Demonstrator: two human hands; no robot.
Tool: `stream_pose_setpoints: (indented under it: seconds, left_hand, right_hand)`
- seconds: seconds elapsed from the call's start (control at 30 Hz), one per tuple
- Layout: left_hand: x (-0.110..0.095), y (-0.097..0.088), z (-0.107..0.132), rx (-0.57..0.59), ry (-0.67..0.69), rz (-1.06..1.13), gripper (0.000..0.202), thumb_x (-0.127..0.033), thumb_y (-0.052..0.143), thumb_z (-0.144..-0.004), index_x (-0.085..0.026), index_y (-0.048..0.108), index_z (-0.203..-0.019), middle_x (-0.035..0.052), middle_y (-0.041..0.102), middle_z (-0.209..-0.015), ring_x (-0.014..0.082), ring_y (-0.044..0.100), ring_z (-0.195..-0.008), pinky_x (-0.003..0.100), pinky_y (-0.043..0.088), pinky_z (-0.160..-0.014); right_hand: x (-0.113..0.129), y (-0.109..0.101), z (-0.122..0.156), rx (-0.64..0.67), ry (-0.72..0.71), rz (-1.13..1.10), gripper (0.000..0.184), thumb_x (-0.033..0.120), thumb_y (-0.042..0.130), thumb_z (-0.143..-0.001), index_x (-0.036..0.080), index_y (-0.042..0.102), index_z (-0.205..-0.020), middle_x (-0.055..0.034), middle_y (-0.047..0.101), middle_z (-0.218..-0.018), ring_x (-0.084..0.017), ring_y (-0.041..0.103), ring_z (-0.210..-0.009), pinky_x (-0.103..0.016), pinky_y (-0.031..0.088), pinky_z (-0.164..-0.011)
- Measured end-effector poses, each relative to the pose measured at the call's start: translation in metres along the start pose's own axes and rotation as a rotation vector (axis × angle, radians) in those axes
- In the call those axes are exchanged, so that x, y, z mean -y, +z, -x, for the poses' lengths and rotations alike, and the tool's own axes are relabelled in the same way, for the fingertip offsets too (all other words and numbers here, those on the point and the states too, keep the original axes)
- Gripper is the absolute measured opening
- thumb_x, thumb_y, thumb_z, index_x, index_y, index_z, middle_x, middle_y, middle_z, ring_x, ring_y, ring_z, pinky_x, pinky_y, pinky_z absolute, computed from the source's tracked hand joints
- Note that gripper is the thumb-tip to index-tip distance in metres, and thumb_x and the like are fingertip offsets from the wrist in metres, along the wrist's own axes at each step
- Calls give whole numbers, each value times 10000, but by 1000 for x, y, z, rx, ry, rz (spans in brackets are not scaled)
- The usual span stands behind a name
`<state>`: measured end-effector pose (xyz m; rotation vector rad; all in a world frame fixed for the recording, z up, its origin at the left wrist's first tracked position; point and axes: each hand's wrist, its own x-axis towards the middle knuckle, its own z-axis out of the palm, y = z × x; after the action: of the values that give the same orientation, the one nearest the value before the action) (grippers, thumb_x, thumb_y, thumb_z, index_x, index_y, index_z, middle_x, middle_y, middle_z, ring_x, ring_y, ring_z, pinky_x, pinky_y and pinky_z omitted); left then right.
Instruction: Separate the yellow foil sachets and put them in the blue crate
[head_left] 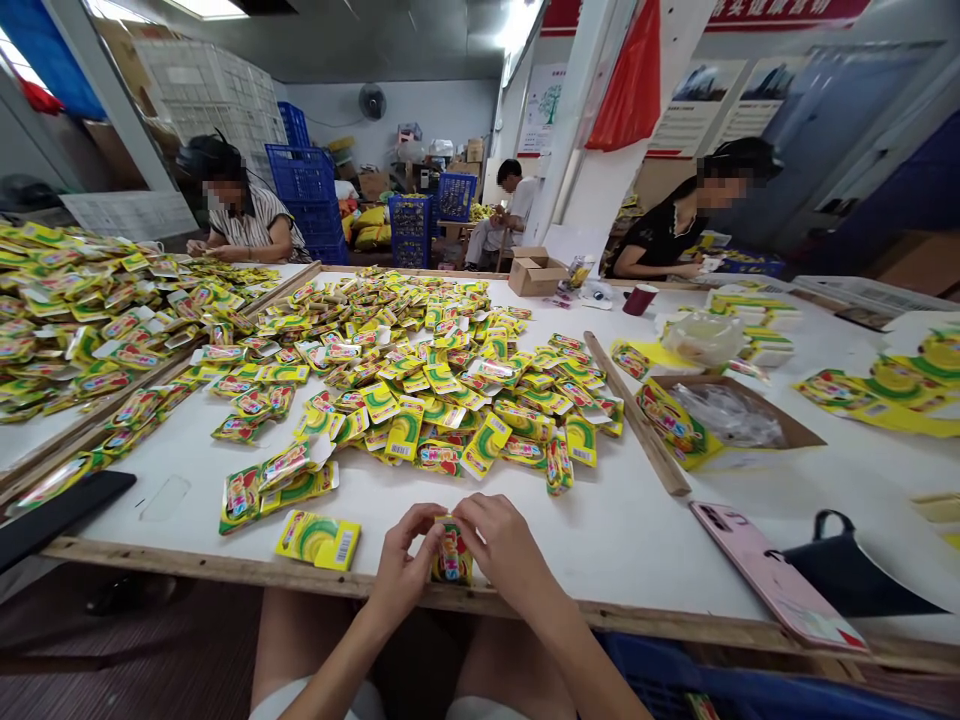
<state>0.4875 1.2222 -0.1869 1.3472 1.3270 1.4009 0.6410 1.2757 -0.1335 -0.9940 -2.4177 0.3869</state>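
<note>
Both my hands meet at the near edge of the white table point(622, 530). My left hand point(401, 565) and my right hand point(499, 545) pinch one small yellow-green packet point(452, 556) between their fingertips, holding it upright. A flat yellow packet point(319, 540) lies just left of my hands. Further out, a big heap of the same yellow-green packets point(420, 380) covers the middle of the table.
A wooden stick point(637, 420) lies right of the heap, beside an open cardboard box point(739, 415) with plastic film. A pink phone point(776, 580) and a black bag point(847, 575) lie at the right. Other people sit at the far edge. More packets point(75, 310) cover the left table.
</note>
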Motion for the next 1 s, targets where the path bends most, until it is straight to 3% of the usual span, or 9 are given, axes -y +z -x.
stream_pose_setpoints:
  seconds: [0.13,0.33,0.5,0.7,0.9,1.0]
  left_hand:
    - [0,-2,-6,-20,51,-55,154,-295,543,-915,-184,649,-912,53,680,-912,182,629,-887,304,490,-831]
    - [8,-16,-3,114,187,-104,136,-238,571,-897,-213,663,-994,63,668,-1012,195,621,-993,325,489,-889]
    - [7,-14,0,127,34,-23,164,-272,573,-896,-222,632,-1041,53,663,-1020,182,631,-928,313,508,-841]
    - [-4,-8,-8,117,20,95,101,-259,598,-873,-189,669,-894,55,659,-952,194,615,-944,309,477,-851]
    - [-7,-14,-28,231,-196,325,146,-243,757,-718,-148,645,-714,33,654,-805,158,609,-755,274,483,-714]
    - [-7,-17,-32,252,-197,319,174,-245,779,-693,-145,635,-689,25,643,-765,153,597,-719,270,475,-690]
  right_hand:
    - [-1,-5,3,11,-7,-52,207,163,456,-948,215,619,-832,-37,650,-808,-202,587,-754,-315,431,-698]
    - [-7,22,34,-110,197,-534,193,252,503,-945,232,648,-1070,-58,675,-1051,-209,622,-990,-320,490,-861]
    - [0,44,43,-258,313,-670,238,247,499,-940,235,659,-1115,-58,686,-1090,-212,624,-1032,-324,487,-911]
    - [1,43,40,-284,309,-702,221,245,511,-932,229,681,-1072,-59,700,-1060,-209,639,-985,-323,504,-884]
    - [1,44,40,-309,327,-723,210,249,534,-912,221,696,-1043,-61,705,-1007,-207,644,-927,-316,518,-841]
    - [0,45,39,-304,339,-754,198,251,536,-912,219,697,-1025,-59,704,-1001,-204,642,-920,-311,515,-834]
